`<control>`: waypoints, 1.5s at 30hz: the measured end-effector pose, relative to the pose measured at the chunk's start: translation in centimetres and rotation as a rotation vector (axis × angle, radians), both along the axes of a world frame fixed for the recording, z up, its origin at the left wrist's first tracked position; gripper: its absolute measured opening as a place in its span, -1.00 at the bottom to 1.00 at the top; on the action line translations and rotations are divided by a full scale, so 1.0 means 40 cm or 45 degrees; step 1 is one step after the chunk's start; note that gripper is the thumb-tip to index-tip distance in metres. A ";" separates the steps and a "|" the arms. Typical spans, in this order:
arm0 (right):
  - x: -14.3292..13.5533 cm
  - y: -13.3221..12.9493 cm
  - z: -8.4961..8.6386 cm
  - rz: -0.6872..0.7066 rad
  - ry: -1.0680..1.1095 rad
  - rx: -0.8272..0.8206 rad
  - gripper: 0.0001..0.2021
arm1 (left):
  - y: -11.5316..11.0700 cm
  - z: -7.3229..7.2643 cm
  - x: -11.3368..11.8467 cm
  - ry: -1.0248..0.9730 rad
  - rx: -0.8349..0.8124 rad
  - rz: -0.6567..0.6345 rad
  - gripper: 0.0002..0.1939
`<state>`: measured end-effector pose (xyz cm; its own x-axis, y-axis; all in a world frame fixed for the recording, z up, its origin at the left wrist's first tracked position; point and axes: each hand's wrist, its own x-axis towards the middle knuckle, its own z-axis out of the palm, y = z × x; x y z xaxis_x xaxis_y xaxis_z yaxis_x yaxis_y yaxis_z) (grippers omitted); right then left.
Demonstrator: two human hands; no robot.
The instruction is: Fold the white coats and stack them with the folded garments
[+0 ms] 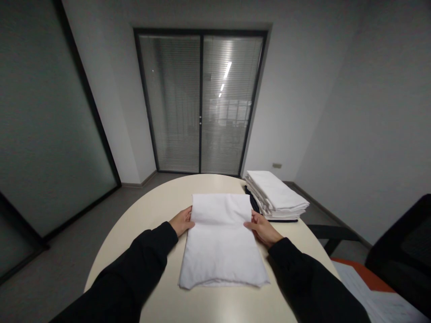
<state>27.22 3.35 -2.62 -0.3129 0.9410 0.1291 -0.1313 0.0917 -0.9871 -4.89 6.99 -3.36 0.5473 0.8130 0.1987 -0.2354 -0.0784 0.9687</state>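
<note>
A white cloth (220, 244) lies folded on the round cream table (151, 211), its near edge slightly uneven. My left hand (182, 220) grips its left edge, thumb on top and fingers partly under the side. On the right edge, my right hand (263, 228) holds the cloth the same way, at about the same height. Behind my right hand, a stack of folded white cloths (274, 193) rests on something black near the table's back right edge.
A black office chair (404, 242) stands at the right, with papers (377, 296) and an orange item (362, 273) beside it. Beyond the table are a glass double door with blinds (200, 103) and a wall socket. A glass partition (43, 112) stands at the left.
</note>
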 end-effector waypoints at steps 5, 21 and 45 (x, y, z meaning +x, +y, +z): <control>0.009 0.000 -0.003 0.007 0.040 -0.022 -0.30 | 0.013 -0.015 -0.006 0.138 0.055 0.071 -0.40; 0.031 0.013 -0.019 0.008 -0.290 0.098 -0.62 | 0.006 0.005 -0.015 0.286 0.081 0.232 -0.81; 0.032 0.003 -0.024 -0.123 -0.428 0.200 -0.63 | 0.007 -0.036 -0.019 0.398 0.097 0.294 -0.57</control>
<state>28.49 3.47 -3.56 -0.2729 0.9452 0.1790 0.2143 0.2411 -0.9466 -5.63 7.27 -4.78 0.3957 0.9110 0.1162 0.1024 -0.1695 0.9802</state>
